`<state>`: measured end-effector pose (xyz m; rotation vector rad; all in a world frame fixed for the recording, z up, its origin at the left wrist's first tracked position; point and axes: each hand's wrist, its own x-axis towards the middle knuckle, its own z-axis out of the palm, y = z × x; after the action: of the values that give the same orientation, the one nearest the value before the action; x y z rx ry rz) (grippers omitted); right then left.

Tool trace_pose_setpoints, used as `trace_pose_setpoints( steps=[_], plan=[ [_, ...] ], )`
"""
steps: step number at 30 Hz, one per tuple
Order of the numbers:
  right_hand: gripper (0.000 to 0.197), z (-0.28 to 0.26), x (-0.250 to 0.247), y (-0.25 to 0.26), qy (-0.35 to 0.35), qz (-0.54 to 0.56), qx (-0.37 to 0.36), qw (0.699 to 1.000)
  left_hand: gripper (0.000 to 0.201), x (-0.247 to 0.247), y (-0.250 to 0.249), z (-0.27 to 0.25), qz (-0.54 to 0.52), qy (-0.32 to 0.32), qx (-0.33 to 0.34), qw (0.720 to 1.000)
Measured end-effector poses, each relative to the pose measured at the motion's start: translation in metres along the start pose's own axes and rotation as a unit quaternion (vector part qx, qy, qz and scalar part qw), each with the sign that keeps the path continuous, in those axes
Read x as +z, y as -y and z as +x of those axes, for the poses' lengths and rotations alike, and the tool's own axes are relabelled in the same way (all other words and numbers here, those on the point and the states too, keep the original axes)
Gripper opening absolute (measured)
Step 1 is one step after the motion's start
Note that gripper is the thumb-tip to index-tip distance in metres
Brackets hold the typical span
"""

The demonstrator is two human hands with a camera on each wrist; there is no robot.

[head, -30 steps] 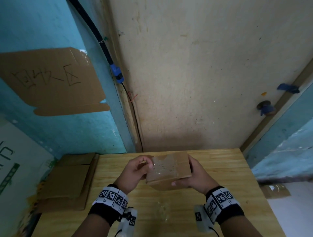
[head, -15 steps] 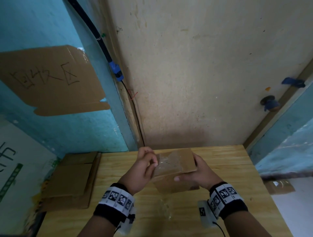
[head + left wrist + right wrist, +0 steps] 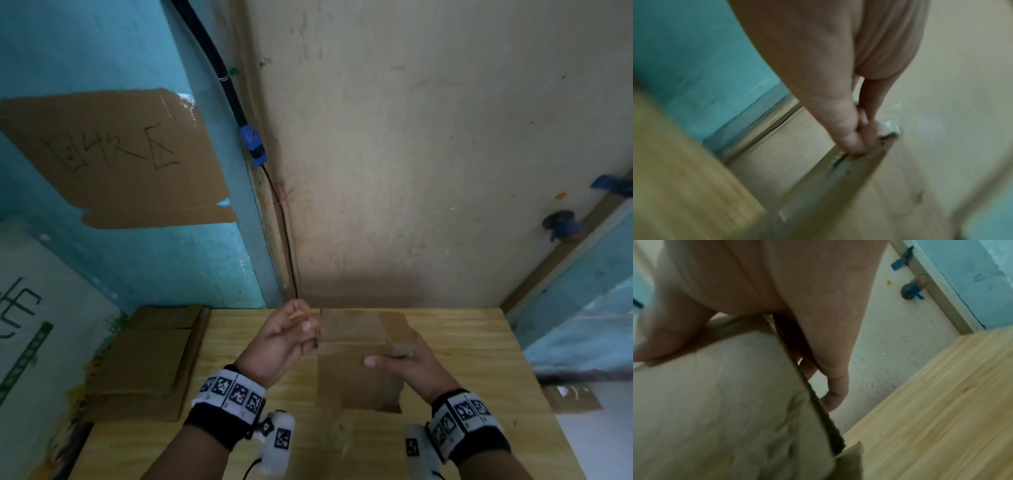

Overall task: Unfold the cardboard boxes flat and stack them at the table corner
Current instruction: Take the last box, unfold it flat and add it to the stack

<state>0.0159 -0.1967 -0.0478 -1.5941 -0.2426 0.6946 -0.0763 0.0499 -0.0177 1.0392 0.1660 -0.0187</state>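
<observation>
A small brown cardboard box is held above the wooden table, with one panel tipped up toward the wall and motion-blurred. My left hand pinches its left edge. In the left wrist view the thumb and fingers close on that edge beside shiny clear tape. My right hand grips the box's right side. In the right wrist view the box fills the frame, with the fingers behind its panel. Flattened cardboard lies stacked at the table's far left corner.
The table stands against a beige wall, with a teal wall to the left. A cardboard sign hangs on the teal wall. A black cable with a blue connector runs down the wall seam. A crumpled piece of clear tape lies on the table near me.
The box has opened out and tipped up toward the wall, now hanging longer below my hands. My left hand has shifted from the taped top face to the box's left edge.
</observation>
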Motion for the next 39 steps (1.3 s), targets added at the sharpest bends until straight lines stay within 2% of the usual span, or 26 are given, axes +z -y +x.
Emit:
trace_pose_setpoints(
  steps=[1,2,3,6,7,10,11,13,15,16,17,18,19,20,21,22,23,24,26,27,29,30,34,35,38,39],
  plan=[
    [0.062,0.0,0.0,0.003,-0.003,0.013,0.004,1.0,0.026,0.001,-0.002,0.0,-0.096,-0.008,-0.012,0.995],
    [0.061,0.002,0.0,0.005,-0.005,0.021,0.009,1.0,0.026,0.002,-0.003,0.001,-0.142,-0.014,-0.02,0.99],
    [0.063,0.004,0.0,0.006,-0.002,0.029,0.01,1.0,0.024,0.001,-0.004,0.002,-0.144,-0.018,-0.025,0.989],
    [0.093,0.008,-0.004,0.004,-0.036,0.126,0.019,0.991,0.013,-0.008,-0.004,0.005,0.027,-0.045,-0.037,0.998],
    [0.092,0.01,-0.006,0.003,-0.064,0.175,0.017,0.982,0.015,-0.014,-0.003,0.005,0.109,-0.056,-0.047,0.991],
    [0.052,0.015,-0.016,0.008,-0.119,0.29,0.001,0.95,0.017,-0.033,0.007,0.003,0.299,-0.081,-0.086,0.947],
    [0.046,0.016,-0.019,0.009,-0.129,0.314,0.004,0.941,0.013,-0.037,0.011,0.001,0.337,-0.078,-0.096,0.933],
    [0.046,0.019,-0.023,0.01,-0.134,0.327,-0.001,0.935,0.005,-0.041,0.017,-0.003,0.368,-0.068,-0.111,0.921],
    [0.047,0.02,-0.022,0.011,-0.144,0.319,-0.003,0.937,0.013,-0.045,0.022,-0.006,0.383,-0.079,-0.13,0.911],
    [0.047,0.02,-0.02,0.009,-0.155,0.322,-0.003,0.934,0.017,-0.046,0.023,-0.007,0.418,-0.078,-0.145,0.893],
    [0.045,0.02,-0.018,0.007,-0.164,0.334,-0.004,0.928,0.022,-0.05,0.026,-0.008,0.481,-0.067,-0.163,0.859],
    [0.043,0.021,-0.015,0.006,-0.177,0.355,-0.007,0.918,0.022,-0.054,0.03,-0.009,0.577,-0.04,-0.202,0.79],
    [0.043,0.022,-0.015,0.005,-0.19,0.378,-0.011,0.906,0.016,-0.056,0.034,-0.012,0.661,-0.01,-0.25,0.707],
    [0.045,0.024,-0.015,0.004,-0.202,0.392,-0.013,0.897,0.021,-0.057,0.04,-0.019,0.704,0.001,-0.293,0.647],
    [0.046,0.026,-0.016,0.005,-0.211,0.395,-0.011,0.894,0.028,-0.059,0.046,-0.023,0.73,0.02,-0.325,0.601],
    [0.047,0.028,-0.017,0.006,-0.218,0.389,-0.006,0.895,0.025,-0.061,0.05,-0.027,0.725,0.027,-0.339,0.599],
    [0.047,0.031,-0.017,0.007,-0.223,0.379,0.0,0.898,0.02,-0.064,0.052,-0.029,0.717,0.026,-0.336,0.61],
    [0.049,0.032,-0.018,0.007,-0.225,0.368,0.004,0.902,0.021,-0.065,0.052,-0.031,0.7,0.015,-0.323,0.637],
    [0.055,0.034,-0.018,0.007,-0.222,0.353,0.01,0.909,0.045,-0.073,0.054,-0.03,0.639,-0.005,-0.306,0.706],
    [0.055,0.035,-0.017,0.006,-0.22,0.35,0.014,0.91,0.051,-0.074,0.055,-0.03,0.616,-0.011,-0.292,0.731],
    [0.054,0.035,-0.014,0.003,-0.209,0.344,0.02,0.915,0.045,-0.075,0.06,-0.026,0.594,-0.018,-0.254,0.763],
    [0.055,0.035,-0.012,0.001,-0.205,0.338,0.023,0.918,0.044,-0.076,0.063,-0.024,0.585,-0.013,-0.254,0.77],
    [0.058,0.029,-0.008,-0.009,-0.196,0.306,0.04,0.931,0.071,-0.076,0.075,-0.02,0.525,0.05,-0.376,0.762],
    [0.056,0.027,-0.008,-0.011,-0.199,0.298,0.045,0.933,0.068,-0.075,0.081,-0.02,0.522,0.059,-0.378,0.763],
    [0.053,0.019,-0.01,-0.018,-0.202,0.278,0.06,0.937,0.027,-0.075,0.103,-0.022,0.542,0.029,-0.316,0.778],
    [0.048,0.016,-0.011,-0.019,-0.198,0.272,0.063,0.939,0.011,-0.073,0.107,-0.024,0.565,0.007,-0.289,0.773]
  ],
)
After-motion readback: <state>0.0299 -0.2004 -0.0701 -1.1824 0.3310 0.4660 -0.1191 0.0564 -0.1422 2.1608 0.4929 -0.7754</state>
